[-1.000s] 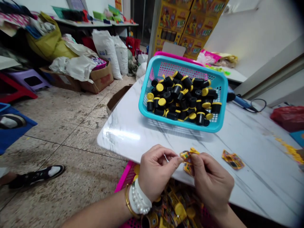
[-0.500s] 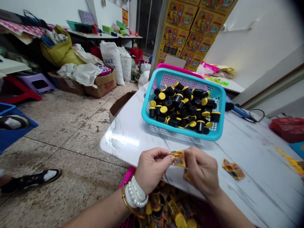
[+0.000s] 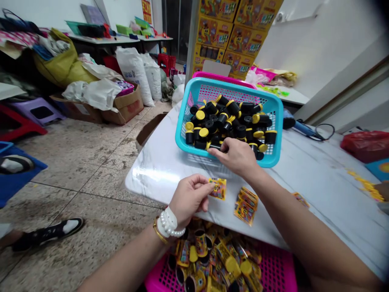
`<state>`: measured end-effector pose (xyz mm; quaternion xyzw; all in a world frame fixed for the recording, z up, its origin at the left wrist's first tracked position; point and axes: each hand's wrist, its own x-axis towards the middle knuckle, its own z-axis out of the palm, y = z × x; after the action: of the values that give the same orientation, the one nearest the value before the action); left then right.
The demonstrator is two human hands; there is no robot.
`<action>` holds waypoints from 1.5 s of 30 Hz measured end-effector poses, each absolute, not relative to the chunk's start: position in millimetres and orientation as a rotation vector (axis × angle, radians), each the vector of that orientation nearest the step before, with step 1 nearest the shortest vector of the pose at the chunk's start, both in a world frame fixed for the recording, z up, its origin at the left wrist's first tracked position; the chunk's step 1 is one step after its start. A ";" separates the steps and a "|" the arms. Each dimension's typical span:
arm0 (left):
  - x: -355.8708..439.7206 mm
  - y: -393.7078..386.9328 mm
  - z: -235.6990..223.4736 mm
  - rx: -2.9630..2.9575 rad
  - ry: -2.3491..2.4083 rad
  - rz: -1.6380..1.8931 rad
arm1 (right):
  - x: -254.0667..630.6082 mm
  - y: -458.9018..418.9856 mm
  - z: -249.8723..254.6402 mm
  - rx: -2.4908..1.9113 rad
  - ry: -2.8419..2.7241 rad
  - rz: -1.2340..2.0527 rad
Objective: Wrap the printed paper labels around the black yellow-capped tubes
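- Now pinches one yellow printed piece [image 3: 219, 188] in the left hand [image 3: 189, 197], above the bench [image 3: 148, 176].
- Has the right hand [image 3: 238, 157] over the near rim of the blue basket [image 3: 180, 132], by a black container [image 3: 215, 147]; cannot tell whether gripped.
- Shows other pieces [image 3: 245, 206] overlapping, nearby to the right.

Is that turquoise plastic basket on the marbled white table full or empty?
Well filled: the turquoise basket holds many heaped black cylindrical containers with yellow caps, the right hand over its near side.
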<state>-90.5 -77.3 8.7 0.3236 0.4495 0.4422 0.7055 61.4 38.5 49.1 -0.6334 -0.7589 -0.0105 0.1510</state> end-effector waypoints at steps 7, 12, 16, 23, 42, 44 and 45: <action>-97.7 -72.3 7.4 0.813 1.061 0.975 | 50.8 51.2 61.7 -1.944 -2.256 -0.078; -106.5 -70.5 9.7 0.785 1.055 0.974 | 70.4 50.1 73.7 -1.975 -2.375 -0.160; -107.3 -66.9 12.0 0.717 1.015 1.051 | 101.3 48.3 74.5 -1.873 -2.314 0.028; -97.6 -56.2 16.0 0.605 0.956 1.045 | 127.7 -3.4 63.6 -1.221 -1.727 1.225; -73.6 -54.7 20.6 0.287 0.714 0.967 | 111.8 -79.3 33.4 -1.292 -1.400 0.880; -73.1 -55.9 18.7 0.302 0.718 0.959 | 112.9 -76.0 33.5 -1.322 -1.359 1.018; -72.8 -56.4 17.5 0.315 0.717 0.956 | 113.4 -74.0 33.4 -1.327 -1.333 1.082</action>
<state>-72.8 -56.4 17.5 0.1475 0.3363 0.4480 0.8151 113.4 -74.0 33.4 -0.5407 -0.5433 0.4408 0.4671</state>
